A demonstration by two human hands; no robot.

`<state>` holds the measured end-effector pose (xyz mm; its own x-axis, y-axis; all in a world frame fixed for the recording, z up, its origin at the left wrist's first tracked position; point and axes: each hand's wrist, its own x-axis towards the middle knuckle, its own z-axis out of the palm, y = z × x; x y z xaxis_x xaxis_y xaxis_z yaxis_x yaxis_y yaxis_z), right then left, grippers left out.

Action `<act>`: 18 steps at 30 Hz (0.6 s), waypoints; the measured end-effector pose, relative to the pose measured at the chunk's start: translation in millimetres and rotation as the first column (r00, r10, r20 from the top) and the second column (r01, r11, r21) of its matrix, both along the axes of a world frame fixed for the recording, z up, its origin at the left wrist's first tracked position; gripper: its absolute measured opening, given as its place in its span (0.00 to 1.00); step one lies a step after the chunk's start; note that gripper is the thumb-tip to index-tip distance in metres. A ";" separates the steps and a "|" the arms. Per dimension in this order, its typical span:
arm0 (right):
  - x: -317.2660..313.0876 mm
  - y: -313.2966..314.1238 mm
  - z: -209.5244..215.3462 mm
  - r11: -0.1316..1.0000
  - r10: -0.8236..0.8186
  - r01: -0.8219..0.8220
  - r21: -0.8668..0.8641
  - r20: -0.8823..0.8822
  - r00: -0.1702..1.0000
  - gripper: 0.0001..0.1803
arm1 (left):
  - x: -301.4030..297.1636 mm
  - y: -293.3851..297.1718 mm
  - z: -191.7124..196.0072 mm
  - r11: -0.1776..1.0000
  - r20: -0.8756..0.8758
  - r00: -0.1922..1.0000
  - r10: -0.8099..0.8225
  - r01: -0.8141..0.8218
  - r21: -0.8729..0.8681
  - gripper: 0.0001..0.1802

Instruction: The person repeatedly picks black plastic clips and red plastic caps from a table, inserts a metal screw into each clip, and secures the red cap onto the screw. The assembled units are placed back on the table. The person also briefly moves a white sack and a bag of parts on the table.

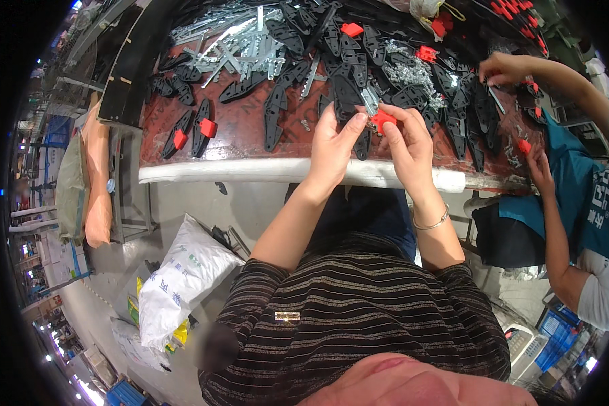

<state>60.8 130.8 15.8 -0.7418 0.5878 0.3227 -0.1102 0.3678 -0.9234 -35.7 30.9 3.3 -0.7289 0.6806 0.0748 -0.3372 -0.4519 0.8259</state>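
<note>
Above the front edge of the worktable (243, 128), my left hand (333, 145) is closed on a black plastic shell (345, 95) that points away from me. My right hand (411, 143) pinches a small red plastic piece (384, 121) against the shell's near end. A shiny metal strip (369, 99) lies between the two hands; whether it is joined to the shell or the red piece I cannot tell. To the left, two black shells (201, 128) with red pieces on them rest side by side on the table.
Metal strips (250, 51) are heaped at the back left, springs (413, 74) at the back right, with black shells around them. White padding (230, 170) covers the table's front edge. A co-worker's hands (504, 69) work at the right. A white sack (186, 271) stands on the floor.
</note>
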 end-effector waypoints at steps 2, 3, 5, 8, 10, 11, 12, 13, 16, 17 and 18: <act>0.4 3.6 -1.7 0.996 -0.011 0.009 0.091 0.019 1.000 0.12 | -1.3 -0.3 -1.1 0.999 0.005 0.999 -0.036 0.036 -0.020 0.09; 1.0 4.3 1.3 0.995 -0.009 0.006 0.099 0.035 0.999 0.12 | -3.3 -2.0 -2.7 0.997 0.013 0.998 -0.066 0.066 -0.037 0.09; 1.5 7.1 6.8 0.997 0.044 -0.041 -0.060 0.053 0.998 0.12 | -7.5 -4.5 -3.8 0.989 0.006 0.992 -0.128 0.128 -0.076 0.10; 0.1 6.4 11.0 0.928 0.117 -0.090 -0.362 0.055 0.992 0.12 | -9.7 -6.7 -4.5 0.975 -0.055 0.982 -0.178 0.169 -0.146 0.10; -3.1 1.6 11.6 0.984 0.076 -0.058 -0.168 0.097 0.992 0.11 | -8.2 -6.7 -5.3 0.973 -0.125 0.983 -0.138 0.111 -0.201 0.11; -4.2 -1.4 11.6 0.997 0.054 -0.046 -0.068 0.113 0.992 0.11 | -3.8 -5.9 -2.4 0.974 -0.170 0.978 -0.123 0.086 -0.210 0.12; -5.8 -3.4 8.3 0.998 0.021 -0.016 -0.065 0.077 0.997 0.10 | -2.9 -4.4 -5.8 0.974 -0.180 0.977 -0.117 0.078 -0.211 0.12; -5.0 -1.4 4.5 0.999 0.027 -0.023 -0.044 0.085 0.996 0.10 | -2.3 -3.5 -8.7 0.975 -0.189 0.976 -0.108 0.066 -0.213 0.13; -3.6 3.6 0.0 0.949 0.109 -0.104 -0.299 0.000 0.994 0.15 | -3.8 -2.3 -10.5 0.985 -0.112 0.982 -0.150 0.138 -0.108 0.13; -6.0 9.3 -5.3 0.951 0.131 -0.136 -0.276 -0.038 0.991 0.17 | -5.6 -4.3 -11.1 0.983 -0.090 0.982 -0.165 0.156 -0.097 0.13; -11.3 9.0 2.6 0.937 0.086 -0.104 -0.332 -0.070 0.994 0.19 | -4.7 -4.9 -10.6 0.980 -0.074 0.981 -0.177 0.170 -0.100 0.14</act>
<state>49.5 139.8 18.4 -0.7865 0.5965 0.1599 -0.1820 0.0236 -0.9830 -40.4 26.0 -7.3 -0.5930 0.8030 0.0604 -0.3330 -0.3129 0.8895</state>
